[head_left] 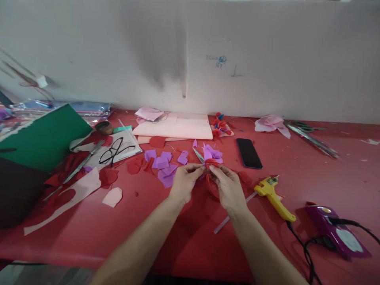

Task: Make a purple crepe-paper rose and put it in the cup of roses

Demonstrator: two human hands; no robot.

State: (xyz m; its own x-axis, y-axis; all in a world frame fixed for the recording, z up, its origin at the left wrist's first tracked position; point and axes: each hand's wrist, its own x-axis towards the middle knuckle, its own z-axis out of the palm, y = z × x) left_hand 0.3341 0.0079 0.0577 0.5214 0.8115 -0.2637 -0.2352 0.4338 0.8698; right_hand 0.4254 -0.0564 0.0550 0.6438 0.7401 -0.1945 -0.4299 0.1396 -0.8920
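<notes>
My left hand [185, 180] and my right hand [228, 184] meet over the middle of the red table. Fingertips of both are pinched on a small red paper piece [211, 161], partly hidden by the fingers. Just behind it are bunched purple paper petals [212, 152]; I cannot tell whether they are joined to it. A pointed metal blade [198, 155] shows behind my left fingers. Between my hands, a red-orange loop [212, 188] hangs or lies below, perhaps a scissors handle. Loose purple paper pieces [166, 174] lie left of my left hand.
To the right are a phone [249, 153], a yellow glue gun [274, 196] with a glue stick and cord, and a purple power strip [338, 231]. Glasses [114, 152], red scraps and a green board [50, 136] are left. Pink sheets [178, 126] lie behind.
</notes>
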